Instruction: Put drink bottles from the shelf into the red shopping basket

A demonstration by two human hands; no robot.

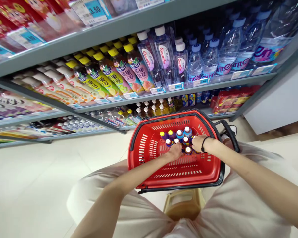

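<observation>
A red shopping basket (149, 178) with a black rim sits between my knees. Small drink bottles stand upright in it, several with white caps and two with yellow caps, among them a blue bottle (187, 132). My left hand (175, 151) reaches in with its fingers closed around a white-capped bottle (176, 141) at the near side of the group. On the right side, my right hand (200, 144), with a black band at the wrist, is closed on another bottle (194, 137). Its fingers partly hide that bottle, and the lower parts of both bottles are hidden.
Store shelves (129, 99) ahead carry bottled tea (139, 71), water bottles (196, 62) and, lower down, red packs (235, 99). The basket's black handle (229, 132) folds over its right end. A yellowish stool (183, 206) is beneath me, on a pale tiled floor (39, 181).
</observation>
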